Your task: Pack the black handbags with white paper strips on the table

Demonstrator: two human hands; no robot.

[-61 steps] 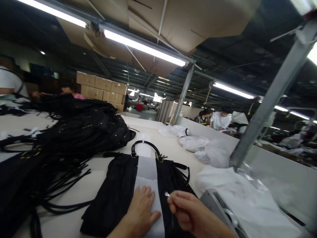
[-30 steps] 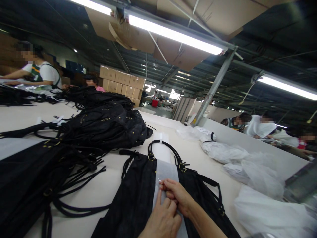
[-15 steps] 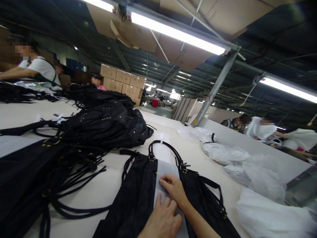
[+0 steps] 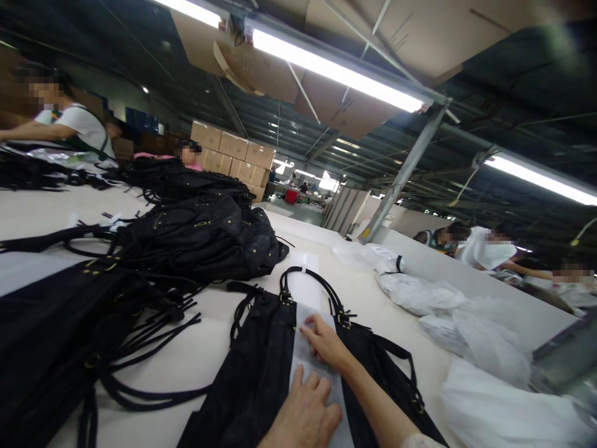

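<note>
A black bag (image 4: pixel 261 367) with looped handles and brass fittings lies flat before me. A pale translucent strip (image 4: pixel 306 314) runs lengthwise down its middle and passes under the handle. My left hand (image 4: pixel 305 407) rests on the lower part of this strip, palm down with its fingers spread. Just beyond it, my right hand (image 4: pixel 324 342) touches the strip near the bag's top, its fingers bent; whether they pinch the strip is too small to tell. Another black bag (image 4: pixel 51 348) with a similar pale strip lies at the left.
Black bags are heaped (image 4: pixel 209 236) behind, on the pale table (image 4: pixel 186 348). White plastic-wrapped bundles (image 4: pixel 508 398) line the right side by a low partition (image 4: pixel 466 267). Other people are at the far left and far right; cartons (image 4: pixel 233 146) are stacked in back.
My right hand has moved slightly up along the strip, toward the bag's handle. My left hand stays nearly in place. At the far right, another person has come into view.
</note>
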